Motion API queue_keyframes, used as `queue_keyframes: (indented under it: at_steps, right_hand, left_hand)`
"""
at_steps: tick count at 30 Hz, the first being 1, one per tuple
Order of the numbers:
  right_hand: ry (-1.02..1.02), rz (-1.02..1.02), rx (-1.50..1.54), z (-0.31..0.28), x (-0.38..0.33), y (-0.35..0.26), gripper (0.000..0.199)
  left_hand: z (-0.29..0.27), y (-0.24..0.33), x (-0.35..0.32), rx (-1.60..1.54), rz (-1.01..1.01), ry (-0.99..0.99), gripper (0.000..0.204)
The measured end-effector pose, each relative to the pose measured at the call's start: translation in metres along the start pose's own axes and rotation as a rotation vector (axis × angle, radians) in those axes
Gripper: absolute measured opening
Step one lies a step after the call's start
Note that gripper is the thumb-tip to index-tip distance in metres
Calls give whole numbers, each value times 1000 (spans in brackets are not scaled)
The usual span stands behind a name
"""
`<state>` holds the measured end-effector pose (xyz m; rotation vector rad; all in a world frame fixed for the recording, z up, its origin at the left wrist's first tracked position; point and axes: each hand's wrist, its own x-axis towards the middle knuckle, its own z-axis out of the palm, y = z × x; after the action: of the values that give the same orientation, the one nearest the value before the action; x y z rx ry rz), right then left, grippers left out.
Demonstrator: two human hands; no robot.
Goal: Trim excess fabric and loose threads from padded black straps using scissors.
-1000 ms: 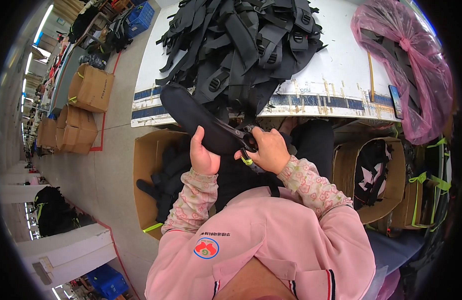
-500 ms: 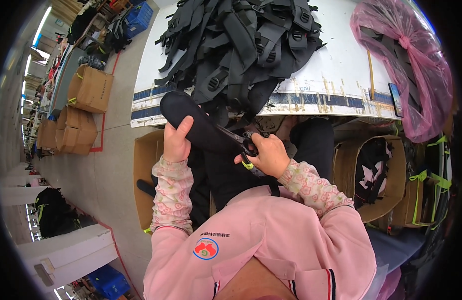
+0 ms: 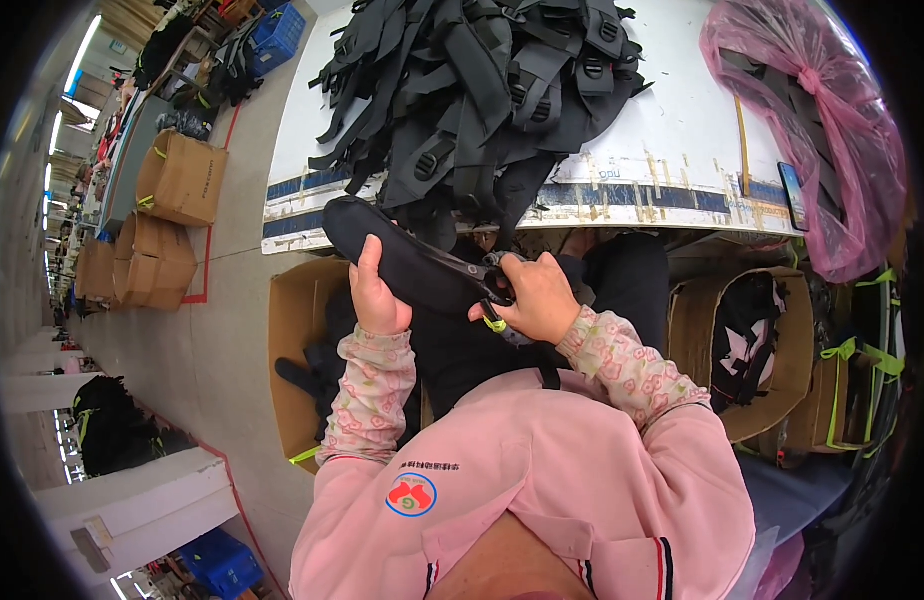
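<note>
I have the right hand (image 3: 540, 298) closed round dark scissors (image 3: 474, 269), blades pointing up-left along the black padded strap (image 3: 402, 262). The left hand (image 3: 382, 298), nearer its rounded end, clasps it, thumb uppermost; its long axis slants down-right toward the scissors. Room seems widest lapward; beyond lie the table (image 3: 672, 170) edge, then piled straps (image 3: 482, 90).

dark print (image 3: 429, 467) and round emblem (image 3: 411, 497) on pink shirt (image 3: 602, 470); lettering (image 3: 209, 178) on cardboard box (image 3: 172, 185) and, probably, white table (image 3: 672, 110).
</note>
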<state>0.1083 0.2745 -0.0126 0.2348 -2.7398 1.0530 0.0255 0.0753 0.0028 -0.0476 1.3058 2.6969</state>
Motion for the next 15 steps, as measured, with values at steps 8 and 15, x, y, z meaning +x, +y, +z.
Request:
queue_keyframes:
  at_steps: [8, 15]
  right_hand:
    - [-40, 41, -12, 1, -4, 0, 60]
    - [-13, 5, -8, -1, 4, -3, 62]
  left_hand:
    - [-2, -3, -2, -98, -38, 40, 28]
    - [-1, -14, -9, -92, -2, 109, 25]
